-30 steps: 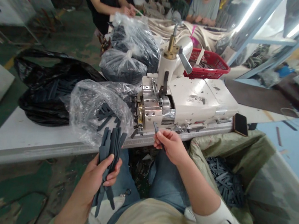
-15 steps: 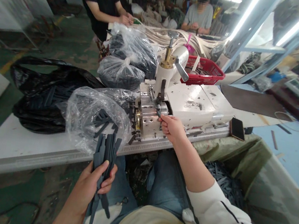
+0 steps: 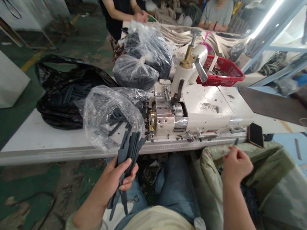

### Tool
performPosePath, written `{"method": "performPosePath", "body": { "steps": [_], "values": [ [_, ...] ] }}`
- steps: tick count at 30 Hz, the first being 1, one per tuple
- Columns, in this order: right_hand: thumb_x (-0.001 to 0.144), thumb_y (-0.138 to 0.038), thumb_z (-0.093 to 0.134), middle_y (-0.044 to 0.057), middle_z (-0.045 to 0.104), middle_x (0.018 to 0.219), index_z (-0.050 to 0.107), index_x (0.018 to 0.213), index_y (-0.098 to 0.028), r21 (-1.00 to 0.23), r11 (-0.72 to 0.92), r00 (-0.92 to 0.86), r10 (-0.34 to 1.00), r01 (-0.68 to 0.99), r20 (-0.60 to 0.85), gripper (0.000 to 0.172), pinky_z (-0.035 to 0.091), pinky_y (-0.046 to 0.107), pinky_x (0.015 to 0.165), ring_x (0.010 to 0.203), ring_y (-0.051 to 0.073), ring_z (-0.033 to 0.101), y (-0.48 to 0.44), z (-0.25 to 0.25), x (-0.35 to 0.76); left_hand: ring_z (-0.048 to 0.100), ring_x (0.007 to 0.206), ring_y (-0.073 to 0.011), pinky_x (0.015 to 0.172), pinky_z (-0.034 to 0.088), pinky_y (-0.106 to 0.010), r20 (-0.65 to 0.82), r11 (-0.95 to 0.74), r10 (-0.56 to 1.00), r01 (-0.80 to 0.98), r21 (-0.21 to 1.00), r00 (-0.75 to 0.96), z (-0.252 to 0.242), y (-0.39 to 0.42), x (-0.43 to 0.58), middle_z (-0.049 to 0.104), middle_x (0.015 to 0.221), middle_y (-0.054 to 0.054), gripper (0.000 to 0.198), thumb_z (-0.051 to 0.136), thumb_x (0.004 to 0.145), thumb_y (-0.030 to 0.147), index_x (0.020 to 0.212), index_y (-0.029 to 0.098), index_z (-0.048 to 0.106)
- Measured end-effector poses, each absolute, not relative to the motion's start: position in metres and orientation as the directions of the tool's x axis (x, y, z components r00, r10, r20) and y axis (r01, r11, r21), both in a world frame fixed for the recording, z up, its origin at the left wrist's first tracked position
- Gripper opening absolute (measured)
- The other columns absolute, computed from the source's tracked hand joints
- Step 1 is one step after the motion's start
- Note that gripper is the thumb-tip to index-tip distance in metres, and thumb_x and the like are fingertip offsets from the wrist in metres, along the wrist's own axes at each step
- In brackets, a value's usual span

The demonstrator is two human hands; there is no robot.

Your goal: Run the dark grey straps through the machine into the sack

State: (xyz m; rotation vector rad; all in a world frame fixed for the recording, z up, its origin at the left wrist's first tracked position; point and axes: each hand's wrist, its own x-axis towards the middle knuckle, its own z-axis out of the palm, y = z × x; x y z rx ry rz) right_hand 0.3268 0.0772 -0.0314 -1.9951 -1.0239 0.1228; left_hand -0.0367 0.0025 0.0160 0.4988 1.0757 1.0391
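My left hand [image 3: 114, 181] is closed around a bundle of dark grey strips [image 3: 128, 154], held upright below the table edge. My right hand [image 3: 236, 165] is closed in a pinch on a single dark strip [image 3: 236, 141], over the rim of the olive sack [image 3: 263, 176] to the right of the table. A cream-coloured machine [image 3: 202, 107] with a brass post and metal feed block stands on the white table [image 3: 49, 140] between the two hands. A clear plastic bag [image 3: 109, 115] holding more dark strips lies just left of the machine.
A black bag [image 3: 66, 88] of strips lies at the table's left; two tied clear bags [image 3: 142, 56] sit behind. A red basket [image 3: 222, 69] and a phone [image 3: 254, 134] are at the right. Two people work at the far table.
My right hand left the machine's feed block and swung right with one strip to above the olive sack. My left hand kept its bundle, shifting slightly right as the view turned.
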Motion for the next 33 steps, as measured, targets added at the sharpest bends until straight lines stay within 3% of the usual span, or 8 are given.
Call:
{"method": "performPosePath", "body": {
  "steps": [2, 4, 6, 9, 12, 17, 26, 33],
  "values": [
    [0.085, -0.054, 0.047, 0.022, 0.065, 0.083, 0.064, 0.101, -0.005, -0.51, -0.393, 0.635, 0.596, 0.765, 0.492, 0.055, 0.045, 0.049, 0.076, 0.087, 0.036, 0.061, 0.054, -0.036, 0.359, 0.032, 0.043, -0.003, 0.036, 0.022, -0.011, -0.472, 0.483, 0.871, -0.425, 0.766, 0.139, 0.014, 0.004, -0.033, 0.052, 0.067, 0.003, 0.041, 0.067, 0.08, 0.038, 0.112, 0.02, 0.049],
    [0.082, -0.055, 0.052, 0.028, 0.063, 0.105, 0.06, 0.114, -0.002, -0.457, -0.365, 0.58, 0.602, 0.811, 0.549, 0.062, 0.044, 0.053, 0.085, 0.103, 0.039, 0.057, 0.041, -0.03, 0.361, 0.033, 0.044, -0.0032, 0.036, 0.022, -0.011, -0.467, 0.504, 0.863, -0.402, 0.765, 0.193, 0.011, 0.006, -0.026, 0.052, 0.067, 0.003, 0.04, 0.065, 0.081, 0.039, 0.111, 0.019, 0.049],
    [0.083, -0.054, 0.053, 0.022, 0.065, 0.103, 0.062, 0.114, -0.007, -0.617, -0.196, 0.522, 0.749, 0.762, 0.408, 0.057, 0.048, 0.048, 0.08, 0.094, 0.033, 0.061, 0.038, -0.018, 0.332, 0.033, 0.045, -0.0034, 0.037, 0.023, -0.012, -0.454, 0.518, 0.855, -0.375, 0.769, 0.25, 0.009, 0.009, -0.018, 0.052, 0.068, 0.003, 0.037, 0.064, 0.082, 0.04, 0.108, 0.018, 0.05],
    [0.086, -0.05, 0.054, 0.01, 0.069, 0.092, 0.063, 0.117, -0.015, -0.943, 0.024, 0.09, 0.994, 0.332, 0.057, 0.047, 0.051, 0.033, 0.064, 0.071, 0.019, 0.063, 0.047, 0.0, 0.256, 0.034, 0.045, -0.0035, 0.037, 0.025, -0.012, -0.443, 0.529, 0.845, -0.347, 0.774, 0.3, 0.008, 0.009, -0.007, 0.053, 0.069, 0.003, 0.033, 0.063, 0.084, 0.041, 0.105, 0.019, 0.05],
    [0.081, -0.044, 0.065, 0.003, 0.068, 0.078, 0.067, 0.113, -0.019, -1.0, 0.001, -0.216, 0.976, -0.017, 0.004, 0.041, 0.048, 0.024, 0.053, 0.057, 0.012, 0.058, 0.058, 0.006, 0.191, 0.035, 0.044, -0.0032, 0.037, 0.025, -0.012, -0.457, 0.552, 0.829, -0.342, 0.761, 0.323, 0.009, 0.004, -0.004, 0.054, 0.068, 0.002, 0.03, 0.063, 0.084, 0.041, 0.097, 0.019, 0.05],
    [0.074, -0.041, 0.074, 0.0, 0.063, 0.052, 0.07, 0.071, -0.015, -0.985, -0.123, -0.207, 0.974, -0.124, -0.096, 0.027, 0.048, 0.021, 0.044, 0.043, 0.01, 0.056, 0.059, 0.007, 0.151, 0.031, 0.04, -0.0012, 0.034, 0.021, -0.012, -0.473, 0.577, 0.815, -0.396, 0.715, 0.334, 0.009, -0.005, -0.013, 0.055, 0.067, -0.001, 0.032, 0.065, 0.082, 0.044, 0.082, 0.015, 0.052],
    [0.073, -0.043, 0.076, 0.002, 0.073, 0.074, 0.053, 0.077, -0.019, -0.862, -0.197, -0.07, 0.98, -0.466, -0.187, 0.033, 0.055, 0.017, 0.045, 0.052, 0.012, 0.067, 0.065, 0.023, 0.16, 0.027, 0.04, -0.0012, 0.033, 0.02, -0.01, -0.4, 0.521, 0.854, -0.539, 0.662, 0.334, 0.01, -0.003, -0.028, 0.049, 0.066, 0.003, 0.037, 0.065, 0.082, 0.038, 0.111, 0.019, 0.052],
    [0.074, -0.032, 0.077, 0.004, 0.074, 0.082, 0.055, 0.082, -0.019, -0.708, -0.328, -0.163, 0.942, -0.626, -0.292, 0.027, 0.057, 0.014, 0.053, 0.064, 0.013, 0.072, 0.068, 0.013, 0.173, 0.026, 0.041, -0.001, 0.034, 0.021, -0.008, -0.382, 0.486, 0.874, -0.578, 0.655, 0.302, 0.017, -0.005, -0.037, 0.046, 0.066, 0.004, 0.039, 0.063, 0.085, 0.035, 0.119, 0.022, 0.049]
  ]
}}
